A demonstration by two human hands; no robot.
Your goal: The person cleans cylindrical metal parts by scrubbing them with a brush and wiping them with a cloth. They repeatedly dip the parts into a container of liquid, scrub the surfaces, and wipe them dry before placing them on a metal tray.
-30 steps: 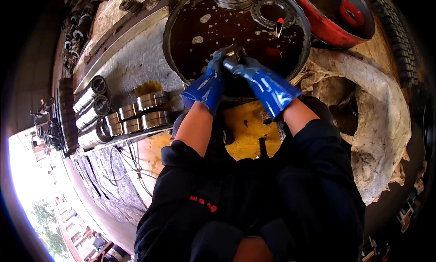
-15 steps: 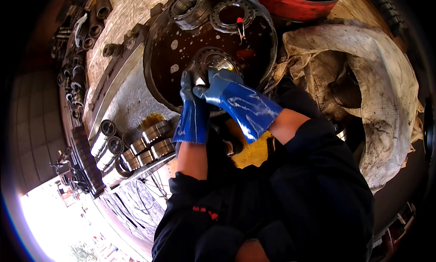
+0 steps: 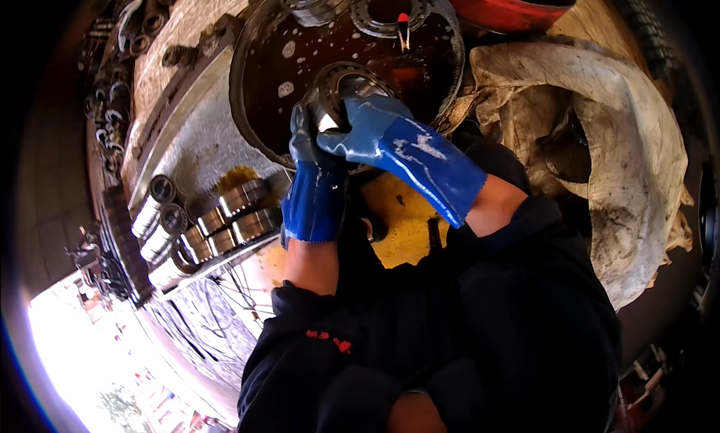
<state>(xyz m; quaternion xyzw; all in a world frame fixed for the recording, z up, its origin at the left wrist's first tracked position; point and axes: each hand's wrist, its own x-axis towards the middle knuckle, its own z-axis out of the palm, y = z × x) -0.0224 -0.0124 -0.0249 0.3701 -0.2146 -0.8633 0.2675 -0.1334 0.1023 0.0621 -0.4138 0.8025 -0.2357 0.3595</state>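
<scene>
Left hand: we see the blue-gloved left hand [image 3: 307, 144] grasping the bearing's left side, fingers pointing away from the body.
Right hand: its blue-gloved fellow, the right hand [image 3: 369, 124], grips the same piece from the right, fingers laid across the opening; we cannot make out every fingertip.
Held bearing: the steel roller bearing [image 3: 327, 88] sits between both sets of fingers, over the near half of the basin; we cannot tell whether it touches the liquid.
Basin edge: we find the round basin's rim [image 3: 241, 114] curving left of the left fingers, and passing near and under the wrists.
Open room: dark liquid [image 3: 281, 114] with pale flecks spreads left of and beyond the fingers.
Far side: past the fingertips lie a thick bearing [image 3: 319, 5], a flat bearing ring [image 3: 386, 13] and a red-tipped tool [image 3: 404, 29].
Outer left: well left of the fingers, we see bearings [image 3: 244, 197] lined near the metal tray's [image 3: 214, 133] edge.
Outer right: a stained pale sack [image 3: 637, 163] flanks the right forearm.
</scene>
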